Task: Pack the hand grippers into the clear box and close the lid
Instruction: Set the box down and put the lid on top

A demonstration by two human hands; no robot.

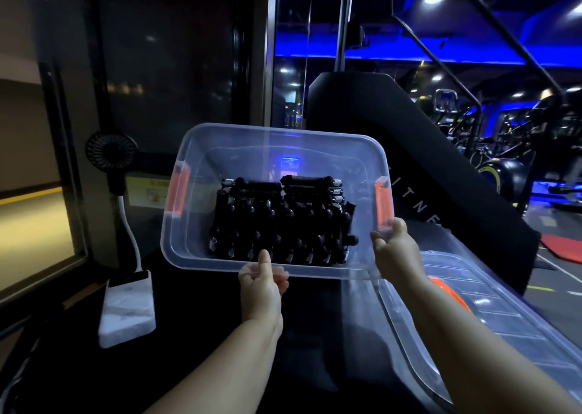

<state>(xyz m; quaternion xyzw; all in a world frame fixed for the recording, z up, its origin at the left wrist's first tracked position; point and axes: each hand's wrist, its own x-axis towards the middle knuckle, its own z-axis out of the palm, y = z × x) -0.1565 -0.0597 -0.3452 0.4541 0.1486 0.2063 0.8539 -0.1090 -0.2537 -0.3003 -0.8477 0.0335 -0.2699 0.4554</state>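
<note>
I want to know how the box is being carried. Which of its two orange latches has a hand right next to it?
The orange latch on the right end: the right hand grips the box just below it. The opposite latch has no hand nearby.

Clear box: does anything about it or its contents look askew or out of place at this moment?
The clear box is held tipped toward the camera by the left hand and right hand. The hand grippers are heaped against its lower wall. The lid lies apart, to the right.
</note>
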